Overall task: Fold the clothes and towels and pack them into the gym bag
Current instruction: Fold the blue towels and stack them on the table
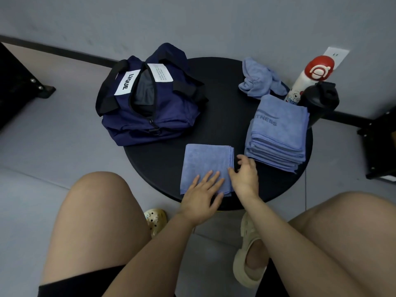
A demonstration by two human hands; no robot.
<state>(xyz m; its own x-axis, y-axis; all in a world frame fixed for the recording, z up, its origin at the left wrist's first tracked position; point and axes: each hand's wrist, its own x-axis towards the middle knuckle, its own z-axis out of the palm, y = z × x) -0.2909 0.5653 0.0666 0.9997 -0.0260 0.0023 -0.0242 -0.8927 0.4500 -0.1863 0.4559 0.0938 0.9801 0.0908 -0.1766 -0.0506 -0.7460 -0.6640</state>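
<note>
- Head view: round black table (214,86); bare tabletop lies between the gym bag (150,108), unzipped at the left edge, and the towel stack (278,133) at the right edge.
- Folded towel (205,163) lies near the front rim.
- Left hand (201,196) rests flat on it, fingers spread.
- Right hand (246,172), fingers loosely curled, touches its right edge.

A small round black table (216,86) carries everything. A navy gym bag (150,108) sits unzipped on its far left, overhanging the edge. A folded blue towel (203,163) lies at the near edge, a stack of folded towels (278,133) to its right, a crumpled towel (259,79) behind that, and two bottles, one white with a red cap (308,80), one black (319,101), at the far right.
</note>
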